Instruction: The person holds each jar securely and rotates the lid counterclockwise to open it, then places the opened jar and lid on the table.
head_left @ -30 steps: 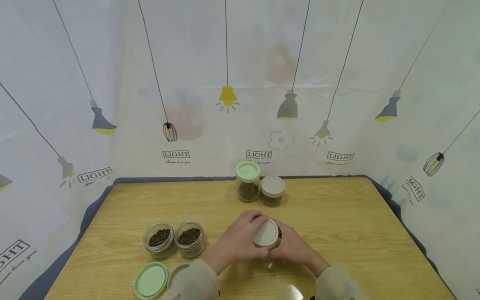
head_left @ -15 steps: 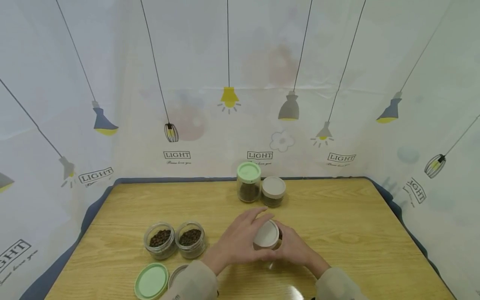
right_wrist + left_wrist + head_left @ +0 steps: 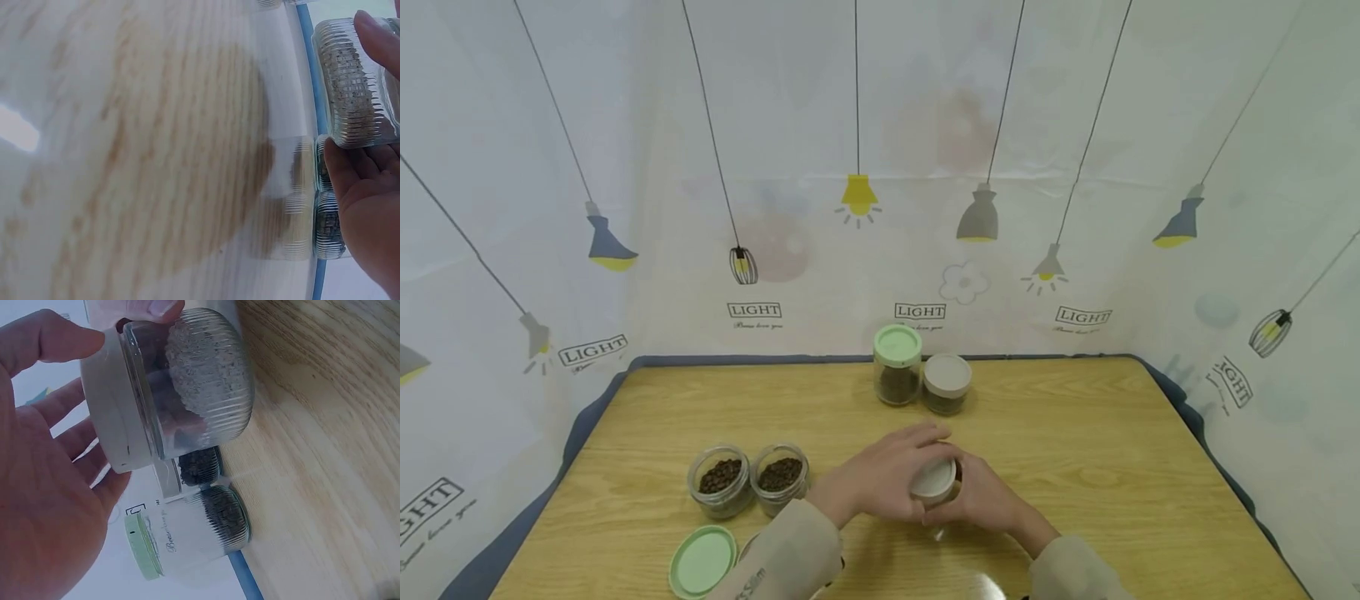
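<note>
Both hands are at a ribbed glass jar with a whitish lid; pale grains fill part of it. My left hand grips the lid, its thumb on one side and its fingers round the other. My right hand holds the glass body from the right, the thumb in front of the glass in the right wrist view. The jar is held up off the wooden table. The lid sits on the jar's mouth; whether it is threaded tight I cannot tell.
A tall green-lidded jar and a short pale-lidded jar stand at the table's back. Two uncovered jars of coffee beans, the left jar and the right jar, stand left. A green lid lies in front, beside another lid mostly hidden by the sleeve.
My left hand's fingers loosened and lifted at the lid, then closed round it again, with the hand turned and the forearm shifted. My right hand has stayed on the jar.
</note>
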### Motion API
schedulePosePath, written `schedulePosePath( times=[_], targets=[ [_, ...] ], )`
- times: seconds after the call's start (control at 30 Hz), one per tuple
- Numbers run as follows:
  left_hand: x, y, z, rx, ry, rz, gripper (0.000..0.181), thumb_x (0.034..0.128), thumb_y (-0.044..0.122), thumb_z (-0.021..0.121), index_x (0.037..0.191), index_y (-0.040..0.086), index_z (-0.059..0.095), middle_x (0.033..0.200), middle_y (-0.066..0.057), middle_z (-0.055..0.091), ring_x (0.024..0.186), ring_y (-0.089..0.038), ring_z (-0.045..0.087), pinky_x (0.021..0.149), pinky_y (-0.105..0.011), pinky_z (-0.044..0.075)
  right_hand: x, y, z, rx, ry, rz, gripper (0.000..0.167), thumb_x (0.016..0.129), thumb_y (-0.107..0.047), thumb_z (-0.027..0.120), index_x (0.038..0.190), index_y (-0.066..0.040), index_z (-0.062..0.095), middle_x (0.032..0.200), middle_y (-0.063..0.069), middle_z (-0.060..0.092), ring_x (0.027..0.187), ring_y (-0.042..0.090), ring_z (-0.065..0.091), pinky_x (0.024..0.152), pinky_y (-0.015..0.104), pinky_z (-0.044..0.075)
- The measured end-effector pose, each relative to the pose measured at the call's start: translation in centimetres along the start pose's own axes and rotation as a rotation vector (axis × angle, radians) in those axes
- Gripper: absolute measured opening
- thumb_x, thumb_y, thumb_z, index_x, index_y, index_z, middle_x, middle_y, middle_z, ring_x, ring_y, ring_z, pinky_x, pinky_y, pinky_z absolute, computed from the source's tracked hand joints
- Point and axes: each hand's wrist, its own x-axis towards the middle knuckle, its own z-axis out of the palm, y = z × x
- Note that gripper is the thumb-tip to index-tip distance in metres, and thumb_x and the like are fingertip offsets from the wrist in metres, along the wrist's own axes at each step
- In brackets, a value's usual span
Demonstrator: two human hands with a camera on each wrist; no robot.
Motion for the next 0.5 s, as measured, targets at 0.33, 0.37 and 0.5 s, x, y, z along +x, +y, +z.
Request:
schedulePosePath(
  times=[0.33, 0.37, 0.5],
  targets=[
    [0.35, 0.29, -0.25, 0.050, 0.041, -0.066, 0.073, 0.0724, 0.040, 0.080, 0.139, 0.027, 0.052, 0.140, 0.001, 0.053, 0.130, -0.019, 0.049, 0.105, -0.039, 0.045, -0.04, 0.11, 0.02, -0.007, 0.014, -0.071, 0.091, 0.073, -0.032, 0.086, 0.147, -0.014, 0.037, 0.138, 0.003, 0.053, 0.121, 0.019, 0.055, 0.099, 0.030, 0.048],
    [0.36, 0.36, -0.24, 0.061, 0.048, -0.084, 0.073, 0.0722, 0.042, 0.079, 0.138, 0.027, 0.052, 0.138, 0.001, 0.054, 0.128, -0.019, 0.050, 0.104, -0.038, 0.046, -0.03, 0.12, 0.03, -0.014, 0.016, -0.077, 0.091, 0.073, -0.032, 0.086, 0.148, -0.015, 0.036, 0.139, 0.003, 0.052, 0.121, 0.018, 0.055, 0.099, 0.029, 0.048],
    [0.42, 0.58, 0.00, 0.124, 0.096, -0.149, 0.071, 0.0720, 0.053, 0.075, 0.134, 0.024, 0.055, 0.131, 0.002, 0.058, 0.119, -0.016, 0.053, 0.094, -0.035, 0.051, -0.08, 0.12, 0.09, -0.026, 0.021, -0.091, 0.090, 0.074, -0.033, 0.084, 0.148, -0.017, 0.037, 0.139, 0.001, 0.052, 0.120, 0.017, 0.056, 0.097, 0.028, 0.049]
  ],
)
